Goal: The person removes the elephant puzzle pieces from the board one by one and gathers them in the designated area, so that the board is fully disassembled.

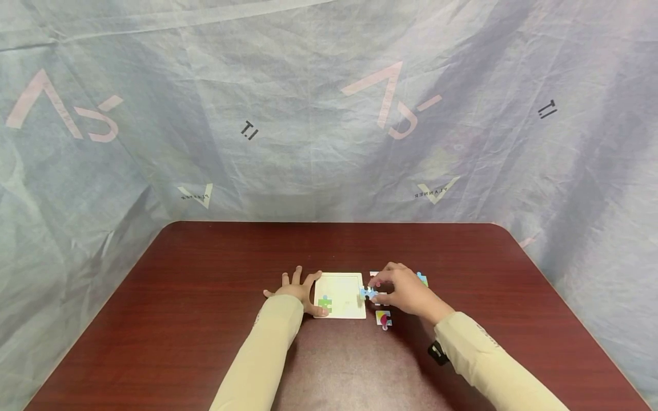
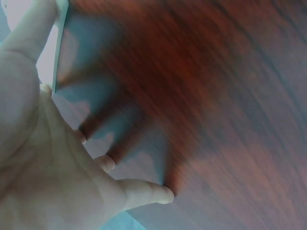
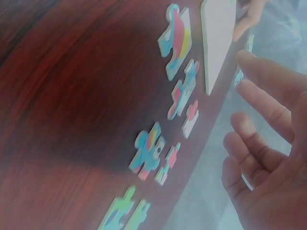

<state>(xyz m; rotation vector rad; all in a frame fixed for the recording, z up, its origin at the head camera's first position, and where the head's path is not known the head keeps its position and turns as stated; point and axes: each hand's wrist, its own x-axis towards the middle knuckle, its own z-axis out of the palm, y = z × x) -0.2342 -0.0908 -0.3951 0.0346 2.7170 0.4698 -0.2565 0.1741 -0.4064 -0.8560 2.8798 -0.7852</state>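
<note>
A light square puzzle tray [image 1: 345, 279] lies on the table, with a green puzzle piece [image 1: 324, 304] in its front left corner. Along its left side spreads my left hand [image 1: 295, 292], thumb at the front corner and index fingertip at the back one. In the left wrist view the hand's fingers [image 2: 146, 191] are spread, their tips down at the wood. My right hand [image 1: 406, 292] pinches a light blue puzzle piece [image 1: 368, 293] between thumb and fingers at the tray's right edge. That piece [image 3: 238, 76] shows edge-on in the right wrist view, above the table.
Right of the tray lie several loose puzzle pieces, among them a red, yellow and blue piece [image 1: 383, 318] in front, a blue piece with an eye [image 3: 152, 152] and a green piece [image 3: 117, 211]. The dark red tabletop [image 1: 205, 274] ends at a grey cloth backdrop [image 1: 308, 142].
</note>
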